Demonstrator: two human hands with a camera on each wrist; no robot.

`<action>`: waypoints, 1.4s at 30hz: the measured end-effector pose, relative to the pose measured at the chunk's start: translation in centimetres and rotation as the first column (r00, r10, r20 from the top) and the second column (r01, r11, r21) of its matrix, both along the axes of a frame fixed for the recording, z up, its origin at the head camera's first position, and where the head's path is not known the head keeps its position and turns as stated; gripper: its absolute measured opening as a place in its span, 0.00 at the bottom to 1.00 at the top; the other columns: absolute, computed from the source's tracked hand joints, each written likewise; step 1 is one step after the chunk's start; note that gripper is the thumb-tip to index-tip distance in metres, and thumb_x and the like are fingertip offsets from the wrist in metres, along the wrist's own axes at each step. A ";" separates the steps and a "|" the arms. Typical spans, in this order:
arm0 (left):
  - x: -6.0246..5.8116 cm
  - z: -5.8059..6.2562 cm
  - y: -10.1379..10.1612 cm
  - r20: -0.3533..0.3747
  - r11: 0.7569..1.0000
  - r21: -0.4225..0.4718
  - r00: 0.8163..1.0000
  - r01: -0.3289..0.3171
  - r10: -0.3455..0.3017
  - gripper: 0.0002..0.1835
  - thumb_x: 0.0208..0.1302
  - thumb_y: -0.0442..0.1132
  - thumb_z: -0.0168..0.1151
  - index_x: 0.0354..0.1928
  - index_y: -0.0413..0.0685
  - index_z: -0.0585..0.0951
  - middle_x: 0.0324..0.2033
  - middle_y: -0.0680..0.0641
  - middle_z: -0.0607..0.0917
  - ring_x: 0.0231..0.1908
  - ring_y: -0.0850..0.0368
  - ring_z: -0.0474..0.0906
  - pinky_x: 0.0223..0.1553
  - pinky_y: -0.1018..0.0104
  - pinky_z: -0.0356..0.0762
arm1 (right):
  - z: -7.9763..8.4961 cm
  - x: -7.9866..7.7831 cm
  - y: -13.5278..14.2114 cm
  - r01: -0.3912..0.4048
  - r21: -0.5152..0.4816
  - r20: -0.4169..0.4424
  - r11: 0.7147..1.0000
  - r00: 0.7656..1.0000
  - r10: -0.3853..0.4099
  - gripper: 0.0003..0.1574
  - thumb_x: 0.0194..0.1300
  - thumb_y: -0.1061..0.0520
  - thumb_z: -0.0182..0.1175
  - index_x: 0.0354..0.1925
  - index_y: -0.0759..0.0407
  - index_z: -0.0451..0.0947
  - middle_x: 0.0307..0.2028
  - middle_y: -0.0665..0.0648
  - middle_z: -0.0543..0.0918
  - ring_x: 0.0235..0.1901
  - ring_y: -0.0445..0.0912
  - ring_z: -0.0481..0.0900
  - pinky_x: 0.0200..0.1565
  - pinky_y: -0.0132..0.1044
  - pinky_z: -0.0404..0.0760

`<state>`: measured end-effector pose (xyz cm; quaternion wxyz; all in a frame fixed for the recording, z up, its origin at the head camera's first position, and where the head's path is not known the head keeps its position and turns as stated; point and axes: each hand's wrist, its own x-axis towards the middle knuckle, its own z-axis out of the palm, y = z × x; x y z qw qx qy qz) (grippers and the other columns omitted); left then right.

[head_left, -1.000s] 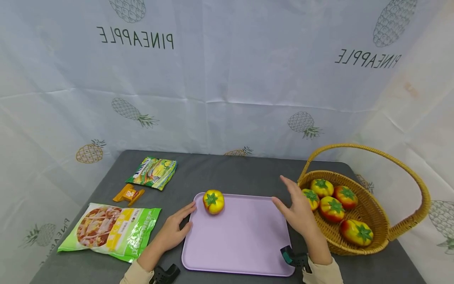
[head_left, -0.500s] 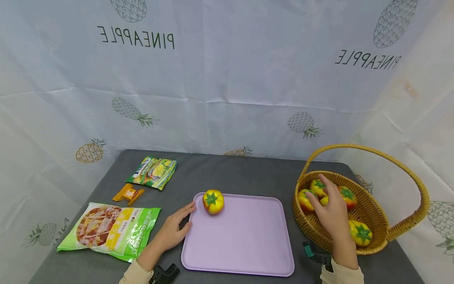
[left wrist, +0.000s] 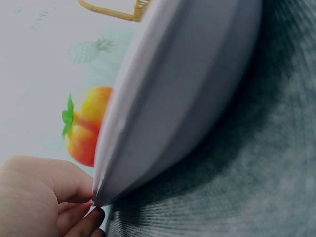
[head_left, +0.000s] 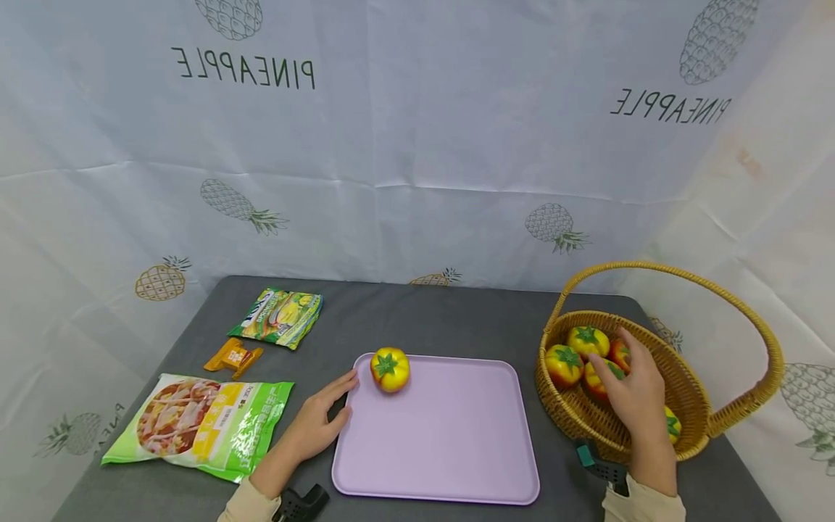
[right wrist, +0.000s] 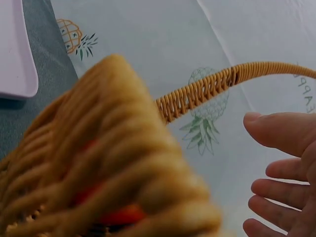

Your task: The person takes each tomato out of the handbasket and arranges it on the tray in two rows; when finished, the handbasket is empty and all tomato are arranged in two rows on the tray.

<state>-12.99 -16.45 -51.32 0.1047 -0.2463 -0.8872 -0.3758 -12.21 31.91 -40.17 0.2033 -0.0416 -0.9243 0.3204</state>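
Note:
In the head view my left hand (head_left: 312,428) rests against the left rim of a lilac tray (head_left: 443,446), fingers extended. The left wrist view has its fingertips right at the tray's rim. One yellow-red, tomato-like fruit with a green leafy cap (head_left: 390,371) sits in the tray's far left corner. Over the wicker basket (head_left: 553,406) reaches my right hand (head_left: 636,395), thumb and fingers spread above similar fruits, such as a yellow one (head_left: 588,339) and a redder one (head_left: 564,365). The hand partly covers others. In the right wrist view the basket wall hides most fruit.
The basket's tall handle (head_left: 672,270) arches over its opening. Left of the tray lie a large green food bag (head_left: 202,424), a small orange packet (head_left: 233,357) and a green-yellow packet (head_left: 280,317). A pineapple-print curtain (head_left: 417,130) hangs behind the dark table (head_left: 424,315).
My right hand has moved right, from beside the tray's right edge to over the basket, and lies slightly further right than half a second ago. The left hand stays at the tray.

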 end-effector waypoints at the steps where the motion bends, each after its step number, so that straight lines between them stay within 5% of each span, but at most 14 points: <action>1: 0.0 0.0 0.0 -0.002 1.000 -0.001 1.000 0.000 0.000 0.25 0.60 0.32 0.59 0.61 0.40 0.74 0.63 0.43 0.74 0.61 0.44 0.71 0.57 0.47 0.72 | -0.1 0.0 0.1 0.007 0.001 0.020 1.000 1.000 -0.007 0.44 0.67 0.47 0.56 0.70 0.68 0.53 0.65 0.76 0.61 0.61 0.72 0.59 0.56 0.69 0.60; 17: 0.1 0.3 0.0 -0.007 1.000 -0.006 1.000 -0.004 0.004 0.25 0.59 0.31 0.60 0.61 0.38 0.74 0.63 0.43 0.74 0.61 0.44 0.71 0.57 0.48 0.72 | -1.2 -0.5 2.0 0.015 0.070 0.299 0.997 0.954 -0.036 0.52 0.67 0.41 0.53 0.69 0.77 0.46 0.63 0.84 0.56 0.60 0.77 0.55 0.57 0.71 0.57; 42: 0.1 0.1 0.0 0.006 1.000 -0.004 1.000 -0.005 0.005 0.25 0.59 0.32 0.60 0.61 0.40 0.74 0.63 0.44 0.73 0.62 0.44 0.70 0.57 0.46 0.71 | -1.7 -0.7 2.2 -0.053 0.146 0.408 0.988 0.913 -0.011 0.48 0.59 0.58 0.59 0.66 0.82 0.48 0.58 0.86 0.59 0.55 0.78 0.60 0.54 0.69 0.64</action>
